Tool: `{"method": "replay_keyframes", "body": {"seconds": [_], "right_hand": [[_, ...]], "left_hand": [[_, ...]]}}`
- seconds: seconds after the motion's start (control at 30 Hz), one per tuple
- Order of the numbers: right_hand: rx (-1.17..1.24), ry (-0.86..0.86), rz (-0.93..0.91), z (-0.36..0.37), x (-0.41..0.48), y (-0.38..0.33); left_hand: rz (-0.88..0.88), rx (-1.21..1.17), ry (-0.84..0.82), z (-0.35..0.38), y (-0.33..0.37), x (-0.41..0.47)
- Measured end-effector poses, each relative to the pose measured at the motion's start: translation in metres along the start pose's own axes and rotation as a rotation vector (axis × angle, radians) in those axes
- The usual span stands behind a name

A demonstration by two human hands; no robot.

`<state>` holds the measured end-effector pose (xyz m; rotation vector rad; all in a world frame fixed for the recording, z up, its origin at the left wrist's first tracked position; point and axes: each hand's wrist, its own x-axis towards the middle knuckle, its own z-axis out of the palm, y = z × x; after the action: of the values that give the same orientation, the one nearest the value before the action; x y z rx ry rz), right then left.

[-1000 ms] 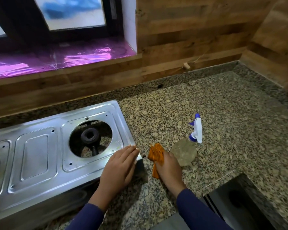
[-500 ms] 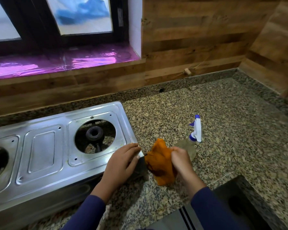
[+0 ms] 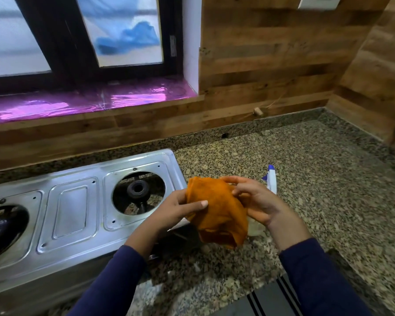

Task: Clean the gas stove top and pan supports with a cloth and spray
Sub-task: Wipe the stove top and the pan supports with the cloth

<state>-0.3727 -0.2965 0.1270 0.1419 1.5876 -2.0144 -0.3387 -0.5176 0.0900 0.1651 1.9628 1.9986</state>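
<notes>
L hand (image 3: 176, 210) & R hand (image 3: 258, 201) grip orange cloth (image 3: 219, 210); spray bottle (image 3: 271, 181) half-hidden behind; stove (image 3: 73, 208) left.

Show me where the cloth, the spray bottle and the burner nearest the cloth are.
cloth (image 3: 217, 213), head view, middle of the orange fabric.
spray bottle (image 3: 271, 182), head view, white trigger head.
burner (image 3: 138, 190), head view, black ring.

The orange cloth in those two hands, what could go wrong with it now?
Two risks. The white and blue spray bottle sits right behind the right hand, so a quick move might knock it. The crumpled orange cloth, pinched by that hand and the left hand, hangs loose beside the shiny steel gas stove; a corner could snag on its round black burner.
</notes>
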Motion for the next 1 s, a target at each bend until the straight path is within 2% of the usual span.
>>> {"method": "replay_keyframes", "body": {"seconds": [0.1, 0.23, 0.3, 0.4, 0.47, 0.53, 0.67, 0.77, 0.8, 0.87, 0.93, 1.0], "right_hand": [[0.321, 0.054, 0.079, -0.006, 0.009, 0.027], [0.324, -0.073, 0.232, 0.008, 0.008, 0.068], [0.301, -0.099, 0.188, 0.016, 0.007, 0.077], [0.252, 0.014, 0.013, 0.019, 0.006, 0.076], [0.215, 0.049, -0.080, 0.020, 0.003, 0.069], [0.105, 0.055, -0.144, 0.022, -0.002, 0.059], [-0.188, 0.080, -0.255, 0.025, -0.005, 0.050], [-0.553, 0.146, -0.344, 0.020, -0.002, 0.050], [-0.662, 0.173, -0.359, 0.019, 0.000, 0.050], [-0.824, 0.217, -0.372, 0.022, 0.001, 0.048], [-0.957, 0.247, -0.396, 0.023, 0.001, 0.047], [-1.051, 0.257, -0.423, 0.024, 0.000, 0.046]], "left_hand": [[-0.019, -0.092, 0.091, 0.000, 0.004, -0.006], [-0.045, -0.136, 0.160, 0.000, 0.003, -0.013], [-0.072, -0.144, 0.195, -0.004, 0.001, -0.016], [-0.162, -0.207, 0.193, -0.014, 0.000, -0.022], [-0.218, -0.150, 0.183, -0.018, 0.001, -0.025], [-0.225, -0.076, 0.198, -0.018, 0.002, -0.026], [-0.237, 0.056, 0.385, -0.015, -0.003, -0.020], [-0.134, 0.133, 0.363, -0.015, -0.009, -0.018], [-0.090, 0.203, 0.322, -0.015, -0.010, -0.018], [-0.039, 0.492, 0.276, -0.013, -0.007, -0.019], [-0.017, 0.759, 0.295, -0.006, -0.002, -0.021], [0.032, 0.910, 0.334, 0.001, 0.000, -0.021]]}}
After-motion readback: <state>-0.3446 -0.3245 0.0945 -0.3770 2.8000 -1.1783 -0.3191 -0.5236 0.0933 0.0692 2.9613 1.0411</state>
